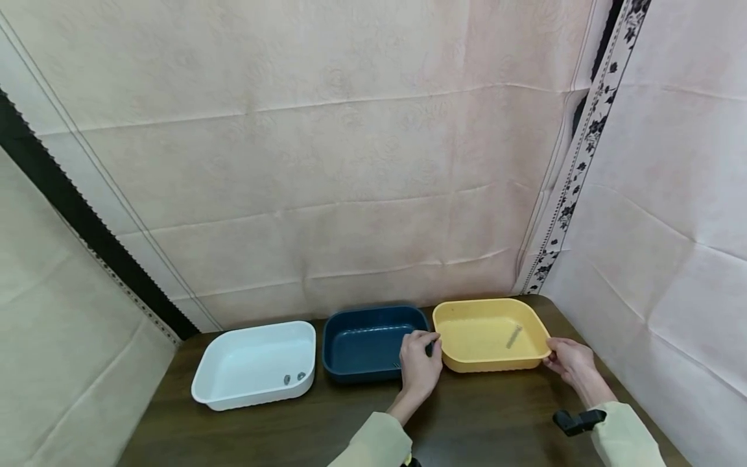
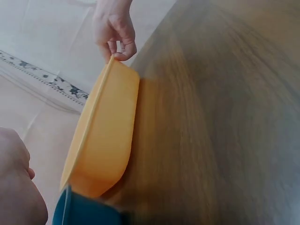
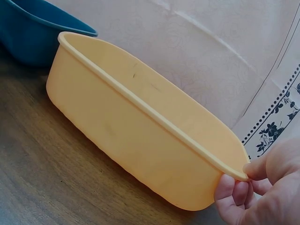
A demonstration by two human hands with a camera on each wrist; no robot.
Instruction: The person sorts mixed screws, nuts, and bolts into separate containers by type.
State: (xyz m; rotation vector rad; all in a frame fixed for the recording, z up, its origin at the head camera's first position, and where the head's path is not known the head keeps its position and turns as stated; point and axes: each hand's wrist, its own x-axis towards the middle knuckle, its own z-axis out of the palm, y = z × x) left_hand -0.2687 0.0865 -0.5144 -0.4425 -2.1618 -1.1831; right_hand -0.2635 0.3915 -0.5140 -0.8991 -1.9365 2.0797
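A yellow plastic tray [image 1: 475,359] sits on the right of the dark wooden table, with a small, thin greyish piece [image 1: 514,336] lying inside. At its right end my right hand [image 1: 572,364] pinches the rim between thumb and fingers; the right wrist view shows this grip close up. My left hand [image 1: 421,366] reaches over the blue tray's right side, its curled fingers gripping the yellow tray's left rim. In the left wrist view only part of the left hand [image 2: 18,183] shows, and its fingertips are hidden.
Left of the yellow tray stands a dark blue tray [image 1: 367,340], partly covered by my left hand. Further left is a white tray [image 1: 251,357] holding two small grey pieces [image 1: 294,378]. Pale cloth walls [image 1: 350,162] enclose the table [image 1: 467,421] behind and at both sides.
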